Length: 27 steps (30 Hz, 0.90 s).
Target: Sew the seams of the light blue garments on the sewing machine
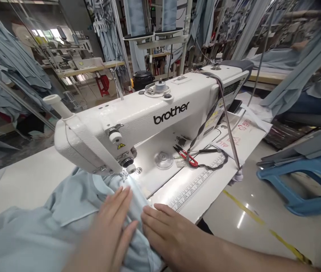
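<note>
Light blue fabric, with what looks like a collar edge, lies over the left of the sewing table and runs under the presser foot of a white sewing machine. My left hand rests flat on the cloth just in front of the foot, fingers stretched toward it and thumb apart. To its right, my right hand lies on the fabric's edge, fingers extended and pointing left. Part of the cloth beneath both hands is hidden.
Red thread snips and a clear round bobbin case or dish lie on the machine bed. A dark cord hangs over the machine. A printed ruler marks the table. A blue stool stands at right.
</note>
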{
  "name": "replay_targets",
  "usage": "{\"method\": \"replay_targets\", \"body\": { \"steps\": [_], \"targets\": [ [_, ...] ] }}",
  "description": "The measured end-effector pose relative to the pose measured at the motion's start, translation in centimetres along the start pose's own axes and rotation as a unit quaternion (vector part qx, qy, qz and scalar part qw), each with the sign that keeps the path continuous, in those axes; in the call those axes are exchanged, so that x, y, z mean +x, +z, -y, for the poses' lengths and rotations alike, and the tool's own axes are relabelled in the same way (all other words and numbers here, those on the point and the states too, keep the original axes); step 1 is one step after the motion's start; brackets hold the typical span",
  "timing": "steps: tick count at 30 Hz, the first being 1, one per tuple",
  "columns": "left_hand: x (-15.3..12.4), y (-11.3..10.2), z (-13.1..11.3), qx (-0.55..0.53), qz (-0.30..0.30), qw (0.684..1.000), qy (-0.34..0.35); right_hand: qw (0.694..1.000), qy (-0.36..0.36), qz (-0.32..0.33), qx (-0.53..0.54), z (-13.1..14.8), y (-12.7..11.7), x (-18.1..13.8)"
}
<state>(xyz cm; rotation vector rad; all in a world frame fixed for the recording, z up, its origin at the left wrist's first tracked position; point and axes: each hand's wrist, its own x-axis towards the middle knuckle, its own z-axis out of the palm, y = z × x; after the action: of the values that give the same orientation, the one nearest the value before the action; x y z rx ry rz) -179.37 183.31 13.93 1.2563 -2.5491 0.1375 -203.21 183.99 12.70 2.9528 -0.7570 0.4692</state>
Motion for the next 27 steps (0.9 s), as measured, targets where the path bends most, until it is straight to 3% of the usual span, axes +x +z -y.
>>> {"method": "replay_targets", "body": {
  "steps": [5,12,19,27],
  "targets": [
    [0.4,1.9,-0.3,0.179,-0.005,0.98,0.086,1.0,0.003,-0.005,-0.01,-0.6,-0.2,-1.1],
    [0.0,2.6,0.6,0.208,-0.023,0.972,0.106,1.0,0.003,-0.007,-0.006,-1.9,0.1,-1.2],
    [0.2,2.7,2.9,0.201,-0.023,0.976,0.083,0.999,-0.028,-0.018,-0.031,-3.2,0.2,1.1],
    [0.4,3.2,6.0,0.145,-0.023,0.989,0.006,0.997,-0.064,0.033,-0.006,-4.6,0.6,3.7]
  ]
}}
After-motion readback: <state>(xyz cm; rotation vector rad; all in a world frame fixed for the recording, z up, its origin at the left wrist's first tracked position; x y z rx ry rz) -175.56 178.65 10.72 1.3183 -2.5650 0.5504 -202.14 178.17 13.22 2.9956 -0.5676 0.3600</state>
